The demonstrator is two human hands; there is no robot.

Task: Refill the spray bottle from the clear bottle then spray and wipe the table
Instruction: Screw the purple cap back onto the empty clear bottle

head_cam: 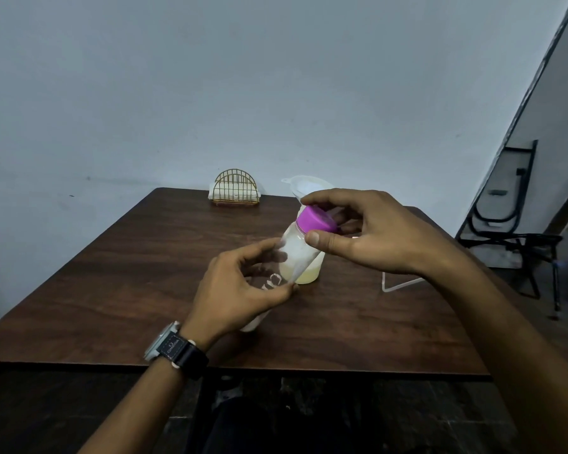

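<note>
My left hand (240, 290) grips the clear bottle (292, 249) around its body and holds it tilted above the middle of the brown table (112, 273). On its top sits a purple cap (312, 221), pinched between the thumb and fingers of my right hand (368, 234). Right behind it stands the spray bottle (310, 275), a pale container with yellowish liquid at its bottom. A white funnel (305, 185) rests in its mouth, and both are partly hidden by the clear bottle and my right hand.
A gold wire holder with white napkins (235, 191) stands at the table's far edge. A thin white bent piece (400, 285) lies on the table under my right wrist. A folded black chair (512, 224) leans by the wall at the right.
</note>
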